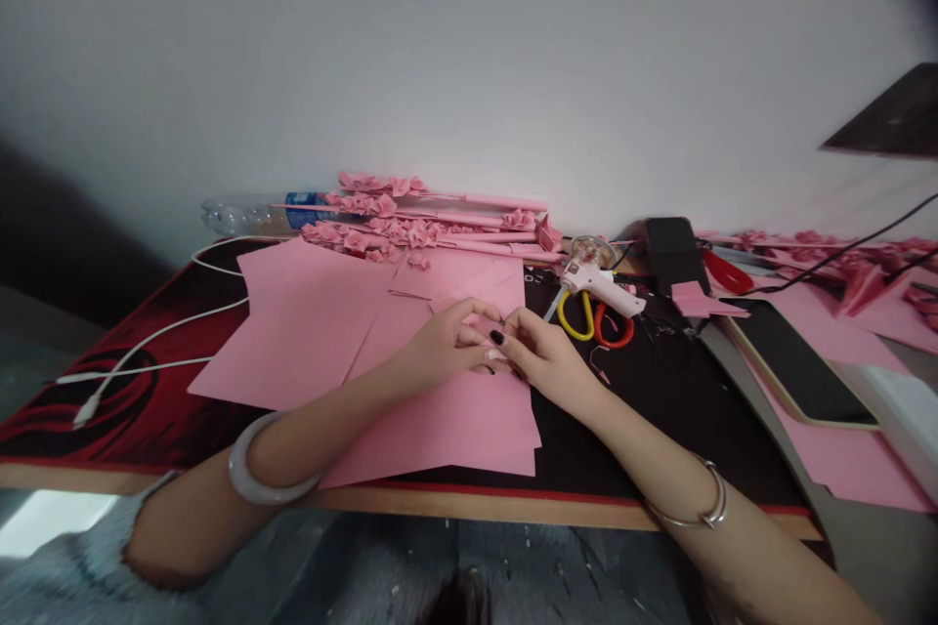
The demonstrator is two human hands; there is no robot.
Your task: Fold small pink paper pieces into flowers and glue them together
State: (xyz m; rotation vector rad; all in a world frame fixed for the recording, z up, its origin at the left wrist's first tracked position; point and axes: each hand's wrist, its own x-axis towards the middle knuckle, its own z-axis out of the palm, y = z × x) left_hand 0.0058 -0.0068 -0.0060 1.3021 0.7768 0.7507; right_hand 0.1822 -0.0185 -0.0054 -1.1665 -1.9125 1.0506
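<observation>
My left hand (448, 344) and my right hand (540, 354) meet fingertip to fingertip over a stack of pink paper sheets (308, 332) on the desk. Both hands pinch a small pink paper piece (492, 324) between their fingers; its shape is mostly hidden by the fingers. A pale bangle sits on my left wrist and a thin metal bracelet on my right wrist. Just beyond my right hand lie a white glue gun (599, 281) and yellow and red scissors (592, 320).
Pink paper flower stems (425, 225) and a plastic bottle (253, 213) lie along the wall. A white cable (139, 352) runs at left. A black box (672, 252), a tablet (795, 361) and more pink paper lie right. The desk's wooden front edge (469, 504) is near me.
</observation>
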